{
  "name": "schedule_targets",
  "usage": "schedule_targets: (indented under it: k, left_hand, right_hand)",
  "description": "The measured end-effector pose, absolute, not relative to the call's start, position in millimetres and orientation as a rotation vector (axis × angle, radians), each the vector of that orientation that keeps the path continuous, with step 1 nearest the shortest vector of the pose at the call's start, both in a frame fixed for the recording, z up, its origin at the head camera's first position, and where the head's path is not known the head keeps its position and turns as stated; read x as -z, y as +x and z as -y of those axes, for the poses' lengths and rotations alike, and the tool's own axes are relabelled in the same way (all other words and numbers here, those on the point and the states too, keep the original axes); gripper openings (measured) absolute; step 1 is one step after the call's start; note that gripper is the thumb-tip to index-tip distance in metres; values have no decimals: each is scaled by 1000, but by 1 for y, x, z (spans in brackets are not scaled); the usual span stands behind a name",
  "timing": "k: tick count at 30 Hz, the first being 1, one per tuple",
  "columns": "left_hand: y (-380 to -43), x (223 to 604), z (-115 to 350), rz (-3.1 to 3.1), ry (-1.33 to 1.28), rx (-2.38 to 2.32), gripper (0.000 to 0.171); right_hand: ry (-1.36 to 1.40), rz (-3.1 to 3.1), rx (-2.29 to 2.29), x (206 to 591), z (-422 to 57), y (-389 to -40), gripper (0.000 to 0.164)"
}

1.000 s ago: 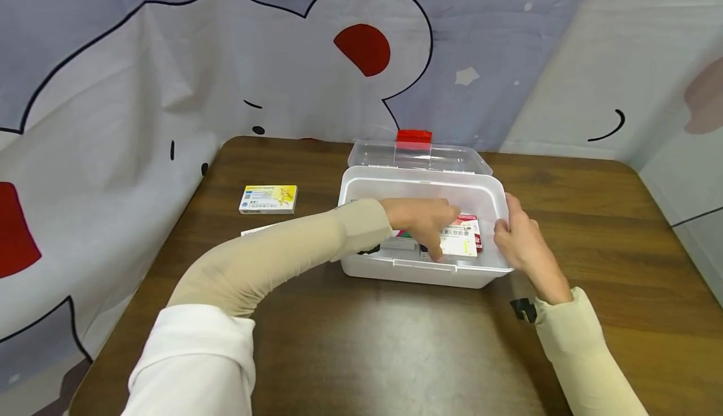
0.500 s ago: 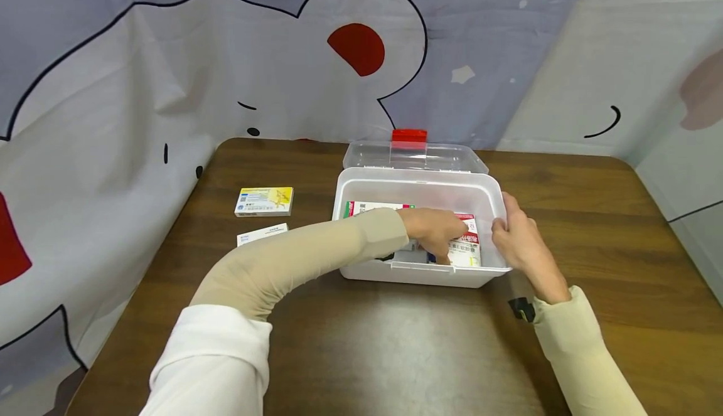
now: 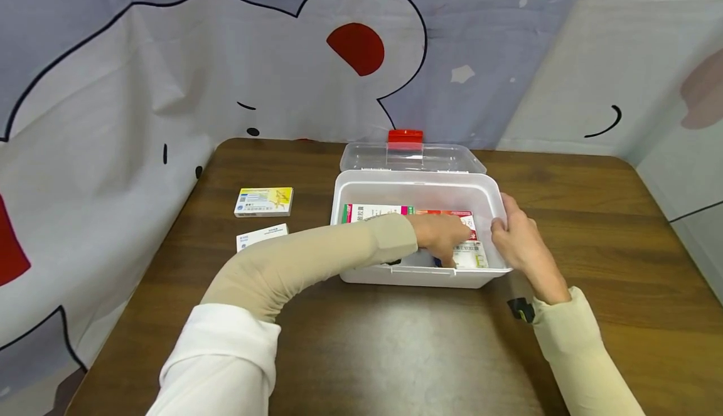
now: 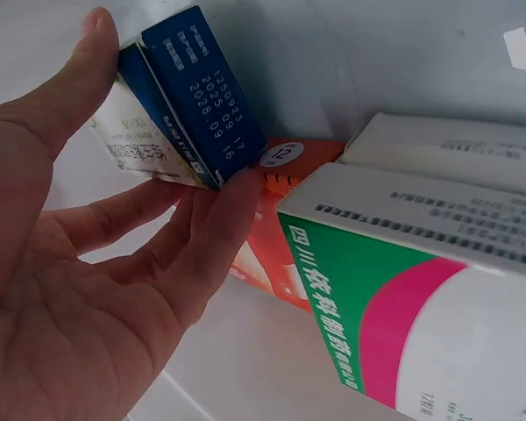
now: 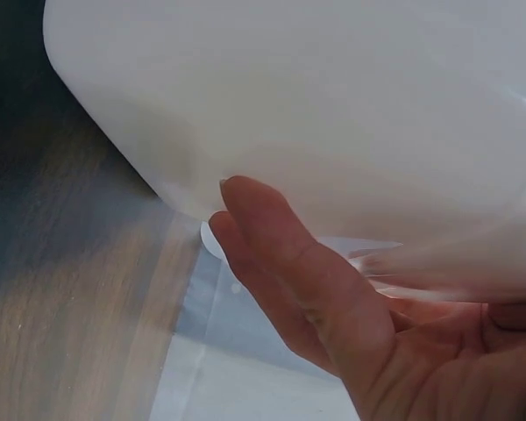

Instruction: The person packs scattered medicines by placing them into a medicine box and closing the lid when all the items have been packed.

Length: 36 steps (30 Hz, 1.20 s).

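Observation:
My left hand [image 3: 446,235] reaches down into the white plastic storage box [image 3: 420,276]. Between its thumb and fingers it holds a blue-and-white medicine box [image 4: 202,96], at the right end of the storage box. A red medicine box [image 4: 276,241] lies right beside its fingertips in the left wrist view. Closer to that camera stands a white medicine box with green and magenta stripes [image 4: 368,307]. My right hand [image 3: 524,243] grips the storage box's right wall, thumb over the rim and fingers along the outside [image 5: 272,228].
The storage box's clear lid [image 3: 446,160] is swung back, its red latch [image 3: 405,136] standing up near the curtain. Left on the wooden table [image 3: 367,347] lie a yellow-and-white medicine box [image 3: 263,202] and a white medicine box [image 3: 262,236], partly behind the left sleeve.
My left hand has gone lower and slightly right in the storage box, moving the medicine box against the right end. The right hand keeps its grip on the wall.

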<state>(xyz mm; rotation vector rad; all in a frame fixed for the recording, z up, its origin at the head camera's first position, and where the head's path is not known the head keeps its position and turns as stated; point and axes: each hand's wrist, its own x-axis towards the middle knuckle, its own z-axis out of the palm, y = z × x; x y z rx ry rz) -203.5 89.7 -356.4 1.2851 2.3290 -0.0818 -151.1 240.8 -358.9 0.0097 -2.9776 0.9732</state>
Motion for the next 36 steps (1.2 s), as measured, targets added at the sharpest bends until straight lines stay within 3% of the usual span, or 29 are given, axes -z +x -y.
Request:
schedule_targets:
  k: [21, 36]
  left_hand:
    - [-202, 349, -93, -2304, 1220, 149, 39]
    - [-200, 298, -55, -2321, 1230, -129, 54]
  right_hand:
    - [21, 2962, -1026, 357, -241, -150, 49]
    - [12, 2982, -1051, 357, -241, -148, 50]
